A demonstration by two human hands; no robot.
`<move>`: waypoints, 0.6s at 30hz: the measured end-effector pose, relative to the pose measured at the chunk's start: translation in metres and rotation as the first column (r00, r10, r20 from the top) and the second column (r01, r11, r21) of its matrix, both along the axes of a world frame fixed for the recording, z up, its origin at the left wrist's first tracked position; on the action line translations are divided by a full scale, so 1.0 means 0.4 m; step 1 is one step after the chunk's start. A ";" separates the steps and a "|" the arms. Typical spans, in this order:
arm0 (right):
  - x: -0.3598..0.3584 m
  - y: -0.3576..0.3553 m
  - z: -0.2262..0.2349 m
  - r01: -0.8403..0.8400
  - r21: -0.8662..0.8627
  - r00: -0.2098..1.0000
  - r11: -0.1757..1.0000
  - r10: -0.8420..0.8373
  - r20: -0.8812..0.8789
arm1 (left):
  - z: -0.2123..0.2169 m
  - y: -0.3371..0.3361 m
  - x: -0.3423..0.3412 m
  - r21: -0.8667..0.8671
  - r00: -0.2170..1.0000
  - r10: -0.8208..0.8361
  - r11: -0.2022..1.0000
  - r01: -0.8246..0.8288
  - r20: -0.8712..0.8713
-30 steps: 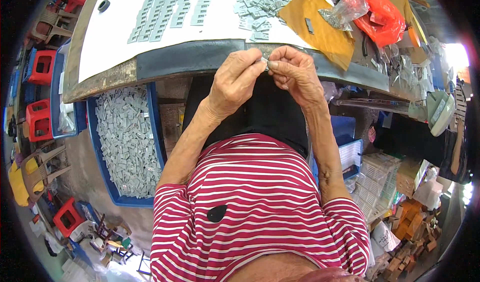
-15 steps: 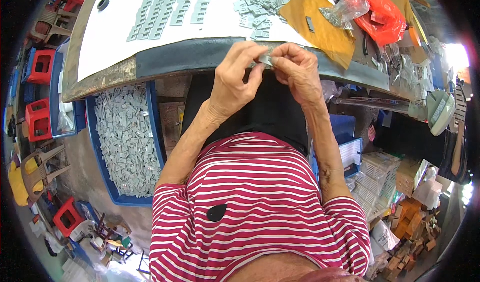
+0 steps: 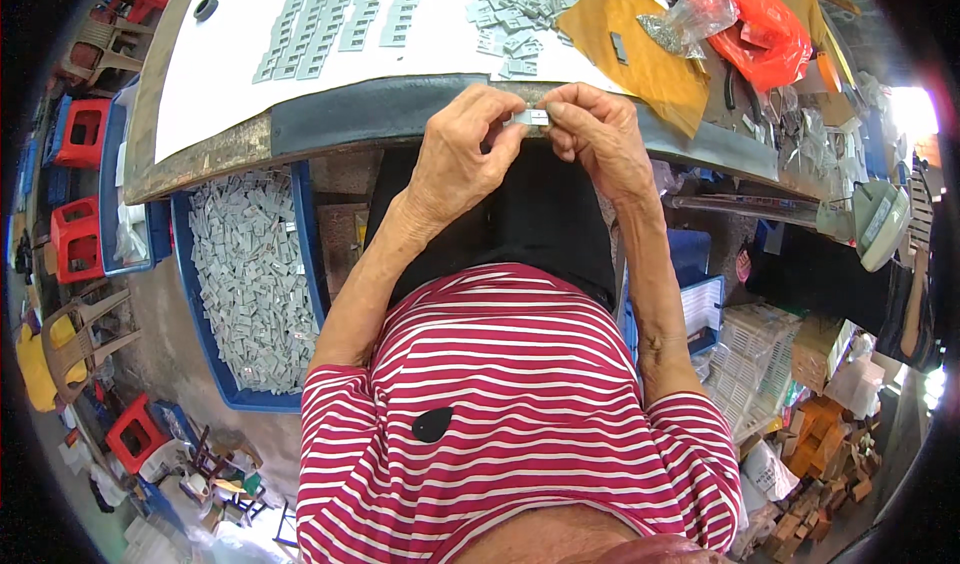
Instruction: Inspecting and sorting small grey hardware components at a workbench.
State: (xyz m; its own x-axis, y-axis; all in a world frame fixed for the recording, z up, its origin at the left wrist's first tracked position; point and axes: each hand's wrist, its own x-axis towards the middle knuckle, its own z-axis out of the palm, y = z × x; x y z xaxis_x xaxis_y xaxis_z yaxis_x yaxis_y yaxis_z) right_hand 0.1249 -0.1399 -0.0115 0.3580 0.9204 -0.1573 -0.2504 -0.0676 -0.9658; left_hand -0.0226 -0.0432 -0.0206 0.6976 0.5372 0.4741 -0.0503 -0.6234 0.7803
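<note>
Between my two hands, just over the table's near edge, is a small grey plastic piece (image 3: 534, 117). My left hand (image 3: 468, 136) pinches its left end between thumb and fingers. My right hand (image 3: 597, 136) has thumb and forefinger closed on its right end. Beyond the hands, a loose heap of similar grey pieces (image 3: 520, 14) lies on white paper (image 3: 225, 94). Farther left, more grey pieces (image 3: 325, 14) are laid out in long rows. A single darker grey piece (image 3: 619, 48) rests on a brown paper sheet (image 3: 665, 74).
Below the table at left stands a blue bin (image 3: 240, 402) full of grey pieces. A red plastic bag (image 3: 770, 44), a clear bag of small metal parts (image 3: 685, 29) and pliers (image 3: 731, 89) lie at the table's right. Red stools (image 3: 78, 226) are at far left.
The grey piece has turned from tilted to nearly level, with more of its face showing. My hands have drawn slightly apart, still holding it.
</note>
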 end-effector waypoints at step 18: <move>-0.006 0.021 -0.002 0.032 0.012 0.993 0.999 -0.034 0.109 | 0.007 0.015 0.000 0.144 0.996 0.046 0.989 -0.035 -0.077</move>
